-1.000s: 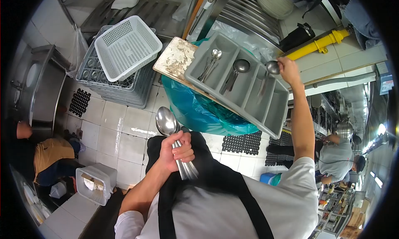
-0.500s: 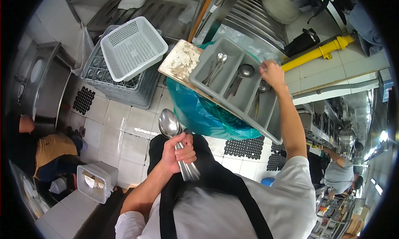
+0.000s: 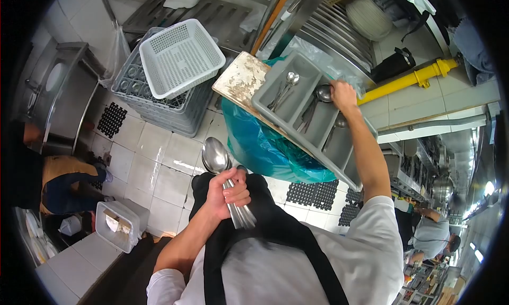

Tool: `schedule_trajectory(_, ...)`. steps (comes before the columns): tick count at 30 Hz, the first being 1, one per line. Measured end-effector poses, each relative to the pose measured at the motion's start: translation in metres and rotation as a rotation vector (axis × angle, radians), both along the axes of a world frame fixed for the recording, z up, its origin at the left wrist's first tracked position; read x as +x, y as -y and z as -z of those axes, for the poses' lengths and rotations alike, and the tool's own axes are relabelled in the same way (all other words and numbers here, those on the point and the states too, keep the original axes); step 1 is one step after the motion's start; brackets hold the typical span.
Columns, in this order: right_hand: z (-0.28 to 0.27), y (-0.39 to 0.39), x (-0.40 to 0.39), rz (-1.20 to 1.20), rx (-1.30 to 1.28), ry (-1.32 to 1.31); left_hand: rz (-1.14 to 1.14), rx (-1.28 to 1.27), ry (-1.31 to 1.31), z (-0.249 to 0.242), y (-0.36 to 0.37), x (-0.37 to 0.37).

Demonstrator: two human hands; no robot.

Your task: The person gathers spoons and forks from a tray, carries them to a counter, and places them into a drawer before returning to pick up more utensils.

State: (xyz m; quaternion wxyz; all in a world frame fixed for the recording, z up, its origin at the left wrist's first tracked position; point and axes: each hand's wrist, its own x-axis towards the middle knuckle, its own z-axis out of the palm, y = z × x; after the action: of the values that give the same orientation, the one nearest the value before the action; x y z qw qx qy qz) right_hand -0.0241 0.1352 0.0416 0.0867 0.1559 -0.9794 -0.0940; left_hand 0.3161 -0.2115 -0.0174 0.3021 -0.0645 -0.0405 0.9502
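Note:
My left hand [image 3: 228, 194] is closed around the handles of a bundle of large metal spoons [image 3: 216, 155], held in front of my apron with the bowls up. My right hand [image 3: 344, 96] reaches to the far rim of a grey cutlery tray [image 3: 292, 125]. Its curled fingers are beside the bowl of a ladle [image 3: 324, 93]; whether they grip the ladle or the rim is hidden. Small spoons [image 3: 290, 81] lie in the left compartment. Another ladle [image 3: 341, 122] lies in the compartment to the right, partly behind my forearm.
The tray rests on a worn board [image 3: 243, 77] above a teal plastic bag [image 3: 254, 138]. A white perforated basket [image 3: 183, 58] sits on stacked glass racks [image 3: 185, 111]. A yellow pipe [image 3: 408, 80] runs behind. Other people [image 3: 432, 231] are at the right and left edges.
My right hand has moved left along the tray's far rim, closer to the ladle's bowl. The view has shifted slightly. My left hand still holds the spoons.

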Motion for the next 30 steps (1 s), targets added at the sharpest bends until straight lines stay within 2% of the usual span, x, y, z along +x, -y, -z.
schedule_trajectory(5,-0.028,-0.021,0.007,-0.133,-0.167,-0.164,0.037,0.008,-0.002,-0.001,-0.002,-0.002)
schedule_trajectory(8,-0.054,-0.044,0.005,-0.092,-0.224,-0.273,0.064,0.013,0.018,-0.002,-0.003,-0.002)
schedule_trajectory(11,-0.086,-0.068,0.010,-0.116,-0.229,-0.181,0.079,0.003,0.017,-0.001,-0.003,-0.003)
schedule_trajectory(14,-0.100,-0.082,0.024,-0.045,-0.179,0.120,0.094,-0.006,0.015,0.000,-0.004,-0.004)
schedule_trajectory(18,-0.071,-0.100,0.037,-0.002,-0.130,0.412,0.110,0.022,0.023,0.001,-0.006,-0.006)
schedule_trajectory(22,-0.035,-0.101,0.047,0.083,-0.049,0.256,0.121,0.032,0.030,0.000,-0.006,-0.007)
schedule_trajectory(25,-0.049,-0.065,0.061,0.141,-0.167,0.086,0.120,0.021,0.026,0.001,-0.007,-0.007)
schedule_trajectory(28,-0.043,-0.051,0.053,0.151,-0.041,0.063,0.117,0.027,0.034,0.002,-0.007,-0.006)
schedule_trajectory(30,-0.050,-0.032,0.046,0.222,0.104,0.221,0.105,0.028,0.042,0.002,-0.006,-0.005)
